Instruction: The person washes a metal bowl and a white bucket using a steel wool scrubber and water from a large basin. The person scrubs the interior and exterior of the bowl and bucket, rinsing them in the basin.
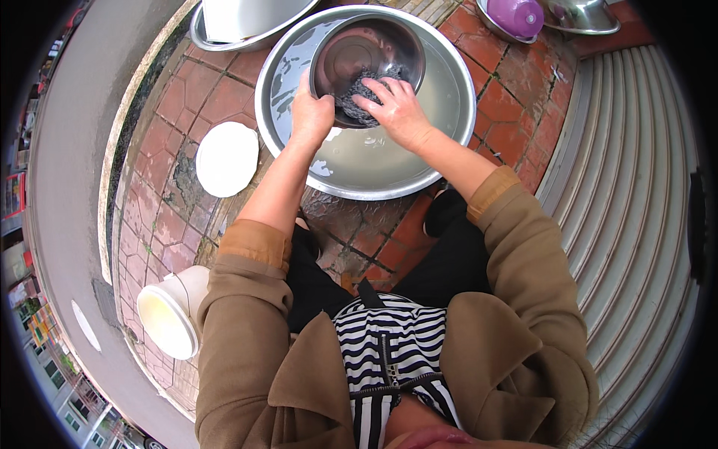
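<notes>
My left hand point(312, 115) grips the near left rim of a round stainless steel bowl point(359, 47), thumb on the near side. The bowl is tilted over a large metal basin point(465, 120) of cloudy water. Inside the bowl, my right hand point(399, 112) presses a dark grey textured cloth or scrubber point(362, 104) against the lower wall. The fingers of that hand are spread over the cloth and hide part of it. Whether the bowl's underside touches the water cannot be seen.
A white round lid or plate point(227, 159) lies on the red paving tiles point(168, 101) left of the basin. Nearer stands a white bucket point(171, 320). Another metal basin point(252, 42), a purple bowl point(515, 17) and a steel bowl point(580, 15) sit beyond. A ribbed shutter point(622, 224) borders the right.
</notes>
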Motion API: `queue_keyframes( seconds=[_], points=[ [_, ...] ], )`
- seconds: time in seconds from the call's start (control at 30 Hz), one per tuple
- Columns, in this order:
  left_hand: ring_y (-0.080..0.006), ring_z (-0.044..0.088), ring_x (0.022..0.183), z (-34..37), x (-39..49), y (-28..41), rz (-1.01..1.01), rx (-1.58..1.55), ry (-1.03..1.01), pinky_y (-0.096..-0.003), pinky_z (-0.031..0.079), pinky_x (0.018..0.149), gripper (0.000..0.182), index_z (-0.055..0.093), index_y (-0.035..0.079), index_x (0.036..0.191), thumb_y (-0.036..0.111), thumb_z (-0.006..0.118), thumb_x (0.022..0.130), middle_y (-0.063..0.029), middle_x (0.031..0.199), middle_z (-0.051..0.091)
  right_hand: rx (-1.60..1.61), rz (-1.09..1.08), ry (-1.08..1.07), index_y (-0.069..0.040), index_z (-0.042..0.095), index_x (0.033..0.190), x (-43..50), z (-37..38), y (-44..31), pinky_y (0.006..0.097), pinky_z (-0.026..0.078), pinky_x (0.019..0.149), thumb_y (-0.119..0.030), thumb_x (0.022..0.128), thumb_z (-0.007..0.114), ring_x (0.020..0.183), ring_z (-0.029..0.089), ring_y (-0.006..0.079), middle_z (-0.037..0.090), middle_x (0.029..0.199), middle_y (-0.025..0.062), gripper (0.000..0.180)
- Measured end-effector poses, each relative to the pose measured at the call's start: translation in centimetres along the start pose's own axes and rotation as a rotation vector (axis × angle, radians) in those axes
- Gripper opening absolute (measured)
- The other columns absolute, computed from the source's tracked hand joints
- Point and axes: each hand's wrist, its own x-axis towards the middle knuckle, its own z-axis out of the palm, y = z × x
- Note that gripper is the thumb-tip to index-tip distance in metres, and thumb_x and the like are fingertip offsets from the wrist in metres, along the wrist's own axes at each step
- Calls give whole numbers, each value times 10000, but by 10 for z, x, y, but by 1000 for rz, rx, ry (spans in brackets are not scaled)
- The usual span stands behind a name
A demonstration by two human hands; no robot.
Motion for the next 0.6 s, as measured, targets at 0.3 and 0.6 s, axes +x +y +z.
queue_keyframes(
  seconds=[0.3, 0.6],
  points=[
    [-319, 725, 940, -13, 1, 19, -139, -37, -81, -378, 577, 761, 659, 517, 85, 1442, 33, 588, 789, -223, 1135, 704, -156, -181, -134, -188, 669, 1210, -11, -10, 42, 506, 432, 1045, -148, 819, 620, 1235, 531, 353, 543, 1411, 95, 396],
    [-383, 610, 1223, 0, -5, 11, -33, 9, 37, -405, 452, 1045, 707, 441, 100, 1480, -35, 495, 788, -248, 1262, 647, 90, 8, -12, -171, 686, 1158, 10, -9, -8, 475, 446, 949, -101, 817, 614, 1166, 547, 333, 573, 1344, 114, 356]
  ],
)
